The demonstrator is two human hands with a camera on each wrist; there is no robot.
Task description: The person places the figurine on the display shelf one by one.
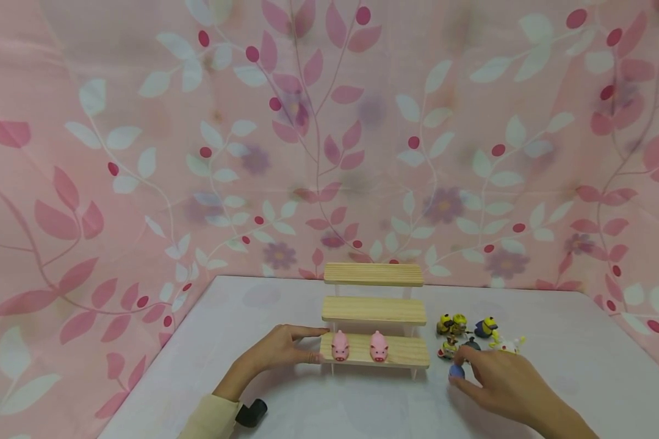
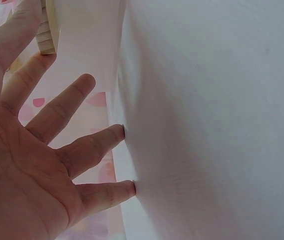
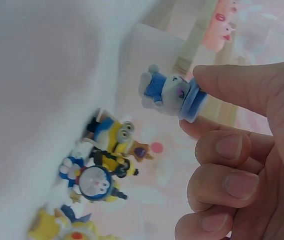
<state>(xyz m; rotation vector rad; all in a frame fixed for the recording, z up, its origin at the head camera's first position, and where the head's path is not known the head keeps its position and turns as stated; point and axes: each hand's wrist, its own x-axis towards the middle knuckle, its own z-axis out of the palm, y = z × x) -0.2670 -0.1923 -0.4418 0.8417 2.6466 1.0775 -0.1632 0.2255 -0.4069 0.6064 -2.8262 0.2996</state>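
Note:
A three-tiered wooden display stand [image 1: 374, 311] stands on the white table, with two pink pig figurines [image 1: 378, 347] on its lowest step. My left hand [image 1: 279, 350] holds the left end of that step between thumb and index finger. In the left wrist view its other fingers [image 2: 97, 150] are spread, two tips at the white tabletop. Between thumb and index finger, my right hand [image 1: 505, 381] pinches a small blue-and-white figurine [image 3: 174, 95] by its blue end. The right hand's remaining fingers are curled toward the palm.
Right of the stand several small figurines cluster, including yellow ones [image 1: 459, 323], a blue-and-yellow one [image 1: 486, 327] and a white one [image 1: 507, 345], partly behind my right hand. A pink floral curtain [image 1: 362, 152] rises behind the table [image 1: 362, 408].

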